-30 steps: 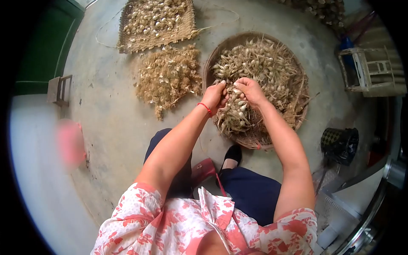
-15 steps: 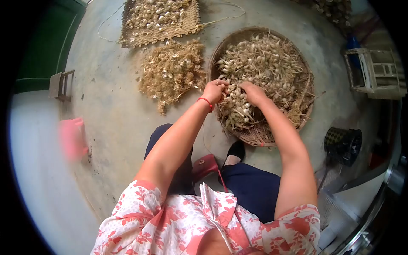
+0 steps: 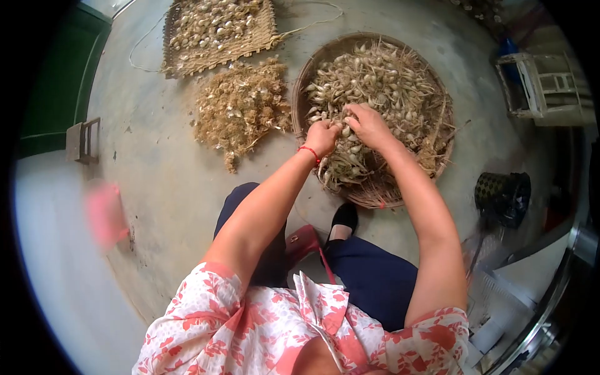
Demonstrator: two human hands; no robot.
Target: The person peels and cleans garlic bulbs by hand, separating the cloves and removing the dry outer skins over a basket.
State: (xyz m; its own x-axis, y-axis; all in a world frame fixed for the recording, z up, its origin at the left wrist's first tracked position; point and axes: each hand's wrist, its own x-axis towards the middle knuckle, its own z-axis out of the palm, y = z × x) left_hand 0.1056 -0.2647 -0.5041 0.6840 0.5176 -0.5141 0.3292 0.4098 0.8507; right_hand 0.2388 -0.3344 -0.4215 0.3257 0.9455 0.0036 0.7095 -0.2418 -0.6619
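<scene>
We see one concrete floor (image 3: 162, 206) under everything. On it stands one large round basket (image 3: 370, 198), its near side partly hidden by our arms. Beyond and to the left lies one square woven tray (image 3: 222, 58), cut off by the top edge, and just nearer to us, one heap of brown husks (image 3: 240, 106). At far left, one pink object (image 3: 105, 215) is too blurred to make out; perhaps it is a stool. One red bag (image 3: 301, 242) sits between our legs, its lower part covered.

Our two hands, left (image 3: 322, 137) and right (image 3: 370, 127), meet over the round basket, fingers curled and nearly touching; we cannot tell whether they grip anything, since the knuckles cover the fingertips. Pale bulbs (image 3: 369, 75) fill most of that basket, too many and too overlapped to count. One red bracelet (image 3: 310, 153) circles our left wrist.
</scene>
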